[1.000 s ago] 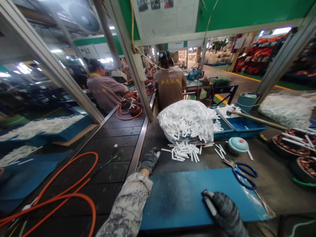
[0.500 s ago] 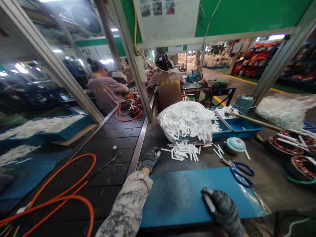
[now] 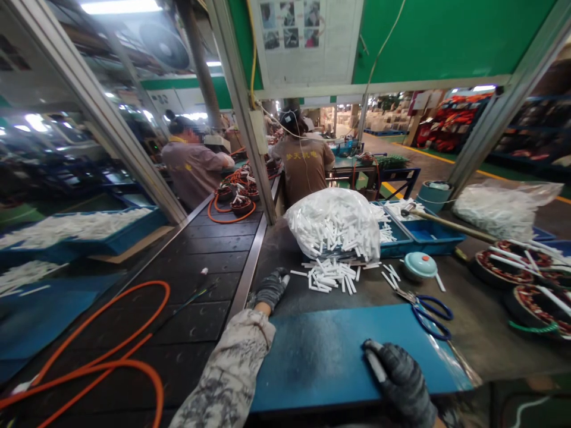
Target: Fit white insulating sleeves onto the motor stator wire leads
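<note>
My left hand [image 3: 270, 289], in a grey striped glove, lies on the dark worktop beside the metal rail. Its fingers point forward, near the loose white tubes [image 3: 331, 276], and nothing shows in them. On the blue mat [image 3: 314, 356] rests my right hand [image 3: 397, 374], gloved alike, its fingers loosely extended. A pale strip along its finger looks like part of the glove. Blue-handled scissors [image 3: 430, 315] lie across the mat's far right corner. Behind the loose tubes sits a clear plastic bag [image 3: 334, 223] full of white tubes.
A lidded light-blue bowl [image 3: 420, 266] and blue bins [image 3: 435, 236] stand to the right. Several wound coils [image 3: 502, 267] lie at far right. Orange cable [image 3: 154, 380] loops over the dark conveyor [image 3: 200, 312] on the left. Two co-workers sit ahead.
The view has tilted slightly upward and turned a little to the right. Both hands stay in place on the worktop and mat; nothing is taken up or let go.
</note>
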The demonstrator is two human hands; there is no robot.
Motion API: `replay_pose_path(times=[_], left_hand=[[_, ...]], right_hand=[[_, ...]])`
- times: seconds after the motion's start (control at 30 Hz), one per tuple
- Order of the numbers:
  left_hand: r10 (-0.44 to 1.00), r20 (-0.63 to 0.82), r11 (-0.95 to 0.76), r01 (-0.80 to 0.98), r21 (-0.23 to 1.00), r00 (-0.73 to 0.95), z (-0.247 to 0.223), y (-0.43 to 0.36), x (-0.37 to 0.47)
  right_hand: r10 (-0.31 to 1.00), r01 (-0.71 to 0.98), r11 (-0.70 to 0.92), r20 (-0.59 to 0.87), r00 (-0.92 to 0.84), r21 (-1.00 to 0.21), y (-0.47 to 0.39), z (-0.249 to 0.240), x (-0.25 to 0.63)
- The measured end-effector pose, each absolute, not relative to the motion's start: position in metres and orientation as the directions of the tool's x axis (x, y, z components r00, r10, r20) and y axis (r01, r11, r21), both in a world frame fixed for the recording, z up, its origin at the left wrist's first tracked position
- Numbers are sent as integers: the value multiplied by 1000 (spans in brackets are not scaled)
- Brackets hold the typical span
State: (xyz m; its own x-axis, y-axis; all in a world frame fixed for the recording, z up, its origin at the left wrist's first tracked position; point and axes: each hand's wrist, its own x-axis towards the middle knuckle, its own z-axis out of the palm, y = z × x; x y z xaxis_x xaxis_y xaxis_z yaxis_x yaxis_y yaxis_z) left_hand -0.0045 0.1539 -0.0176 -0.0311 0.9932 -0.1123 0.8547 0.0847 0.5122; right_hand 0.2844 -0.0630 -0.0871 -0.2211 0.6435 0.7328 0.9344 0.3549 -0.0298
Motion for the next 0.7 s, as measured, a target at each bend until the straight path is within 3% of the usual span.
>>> replay_pose_path(times=[0.4,0.7], left_hand=[[988,-150,56,845,532,30,-18,174,1],[985,-168,57,865,498,32,-28,177,-2]], right_hand=[[607,932,348,734,-304,98,-63,-97,295],[614,913,394,709,-347,106,-62,-89,297]])
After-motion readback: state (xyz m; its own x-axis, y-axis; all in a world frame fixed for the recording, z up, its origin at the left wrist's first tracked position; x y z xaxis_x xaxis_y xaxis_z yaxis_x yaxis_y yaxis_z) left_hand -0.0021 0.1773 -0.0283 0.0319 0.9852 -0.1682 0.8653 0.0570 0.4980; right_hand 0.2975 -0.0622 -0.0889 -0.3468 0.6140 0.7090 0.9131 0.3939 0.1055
